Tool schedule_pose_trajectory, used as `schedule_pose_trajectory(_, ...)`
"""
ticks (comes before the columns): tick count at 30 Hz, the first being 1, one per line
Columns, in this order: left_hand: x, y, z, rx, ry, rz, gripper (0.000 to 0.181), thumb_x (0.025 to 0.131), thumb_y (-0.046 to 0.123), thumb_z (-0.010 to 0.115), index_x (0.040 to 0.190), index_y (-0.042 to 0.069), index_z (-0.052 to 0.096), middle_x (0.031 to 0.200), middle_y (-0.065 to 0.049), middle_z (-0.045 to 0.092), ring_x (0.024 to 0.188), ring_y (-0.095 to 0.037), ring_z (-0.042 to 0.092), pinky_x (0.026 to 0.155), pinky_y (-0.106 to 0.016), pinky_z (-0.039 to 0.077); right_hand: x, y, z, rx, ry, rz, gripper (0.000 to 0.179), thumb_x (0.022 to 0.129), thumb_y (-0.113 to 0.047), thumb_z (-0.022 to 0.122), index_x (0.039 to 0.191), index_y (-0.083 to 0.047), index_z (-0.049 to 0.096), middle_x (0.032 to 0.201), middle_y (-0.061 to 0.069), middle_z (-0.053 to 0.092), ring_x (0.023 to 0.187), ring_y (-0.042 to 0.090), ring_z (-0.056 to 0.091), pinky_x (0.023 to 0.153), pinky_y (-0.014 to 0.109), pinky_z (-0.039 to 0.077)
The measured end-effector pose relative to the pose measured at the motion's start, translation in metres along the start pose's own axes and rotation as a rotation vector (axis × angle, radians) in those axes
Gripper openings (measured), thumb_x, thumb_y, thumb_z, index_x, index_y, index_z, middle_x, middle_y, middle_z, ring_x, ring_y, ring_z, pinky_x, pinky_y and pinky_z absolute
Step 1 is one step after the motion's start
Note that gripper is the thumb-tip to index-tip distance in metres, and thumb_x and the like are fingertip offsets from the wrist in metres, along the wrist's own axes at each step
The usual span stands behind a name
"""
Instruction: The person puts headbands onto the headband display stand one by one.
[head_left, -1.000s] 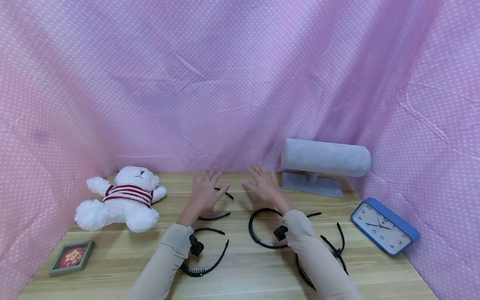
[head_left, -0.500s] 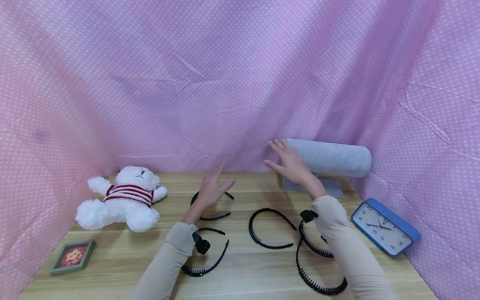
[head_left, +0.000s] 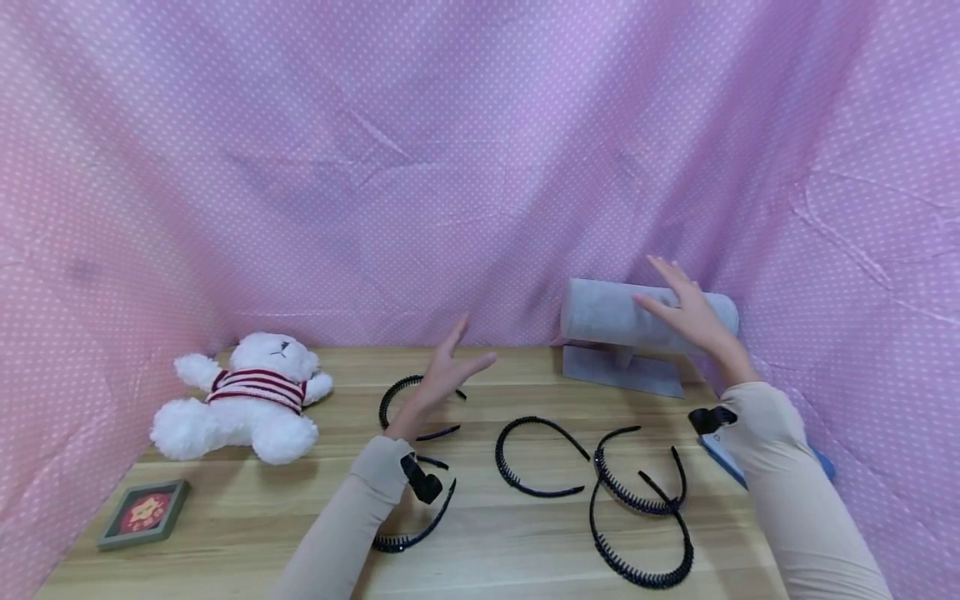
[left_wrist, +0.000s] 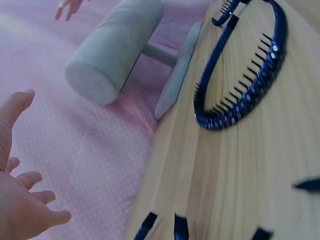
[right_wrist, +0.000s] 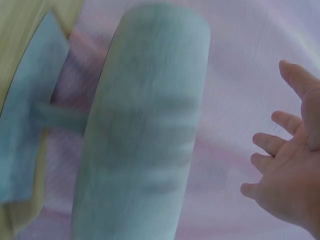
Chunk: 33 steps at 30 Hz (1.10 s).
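Pink cloth (head_left: pixel 480 167) hangs behind the table (head_left: pixel 517 550), where 5 headbands (left_wrist: pixel 260 84) lie. Left hand (head_left: pixel 444 375) and right hand (head_left: pixel 692 317) hold nothing, fingers extended; the right is near the grey roll (head_left: pixel 609 310) at back.

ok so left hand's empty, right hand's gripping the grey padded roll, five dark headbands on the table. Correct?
One thing's off: the right hand isn't gripping the grey padded roll. The right wrist view shows its fingers spread, holding nothing. The rest stands: left hand empty, five dark headbands on the table.
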<state>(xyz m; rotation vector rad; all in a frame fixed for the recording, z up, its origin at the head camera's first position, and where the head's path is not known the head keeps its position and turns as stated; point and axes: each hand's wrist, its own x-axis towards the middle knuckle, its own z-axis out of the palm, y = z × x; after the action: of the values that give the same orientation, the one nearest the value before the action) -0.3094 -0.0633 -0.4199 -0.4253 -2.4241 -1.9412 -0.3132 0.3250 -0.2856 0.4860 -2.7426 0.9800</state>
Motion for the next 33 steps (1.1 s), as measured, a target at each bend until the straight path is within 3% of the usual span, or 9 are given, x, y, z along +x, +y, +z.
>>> schedule_pose_trajectory(5,0.01,0.005,0.012,-0.066,-0.02,0.047,0.1,0.089,0.042,0.079,0.165,0.027,0.016,0.171,0.004,0.015,0.158,-0.022,0.017,0.129,-0.045,0.016,-0.005,0.028,-0.022,0.051,0.007,0.116,0.081,0.103,-0.042,0.058,0.165,-0.019,0.012,0.172,0.016,0.001,0.158,0.04,-0.01,0.123,0.071,0.001)
schedule_pose_trajectory(9,0.017,0.008,0.02,-0.128,-0.04,0.085,0.099,0.089,0.033,0.08,0.165,0.021,0.017,0.171,0.0,0.018,0.158,-0.022,0.02,0.13,-0.043,0.016,-0.01,0.049,-0.035,0.104,0.008,0.165,0.083,0.103,-0.038,0.06,0.165,-0.018,0.01,0.171,0.017,0.0,0.157,0.044,-0.006,0.123,0.07,0.004)
schedule_pose_trajectory(15,0.023,0.011,0.029,-0.193,-0.051,0.09,0.093,0.089,0.027,0.08,0.163,0.031,0.023,0.168,0.0,0.03,0.156,-0.019,0.027,0.128,-0.044,0.02,-0.016,0.075,-0.051,0.127,-0.013,0.199,0.083,0.103,-0.027,0.061,0.164,-0.011,0.007,0.169,0.022,0.0,0.155,0.048,-0.003,0.124,0.067,0.003)
schedule_pose_trajectory(21,0.029,0.012,0.035,-0.241,-0.042,0.101,0.085,0.092,0.021,0.077,0.161,0.032,0.029,0.165,-0.003,0.037,0.153,-0.023,0.034,0.126,-0.047,0.026,-0.022,0.092,-0.065,0.111,-0.096,0.259,0.085,0.104,-0.024,0.06,0.163,-0.006,0.002,0.167,0.03,0.0,0.152,0.054,0.002,0.122,0.068,0.009)
schedule_pose_trajectory(26,0.038,0.011,0.044,-0.27,-0.028,0.117,0.08,0.094,0.015,0.074,0.161,0.02,0.031,0.163,-0.011,0.038,0.151,-0.029,0.038,0.125,-0.045,0.031,-0.022,0.103,-0.067,0.103,-0.133,0.311,0.086,0.102,-0.02,0.063,0.162,-0.003,0.004,0.163,0.038,0.005,0.149,0.06,0.01,0.12,0.07,0.018)
schedule_pose_trajectory(33,0.045,0.011,0.057,-0.305,-0.027,0.118,0.071,0.097,0.01,0.069,0.159,0.012,0.035,0.16,-0.017,0.041,0.148,-0.036,0.041,0.121,-0.047,0.037,-0.019,0.115,-0.063,0.12,-0.098,0.338,0.081,0.099,-0.017,0.067,0.16,0.0,0.017,0.162,0.037,0.015,0.148,0.056,0.02,0.12,0.068,0.023)
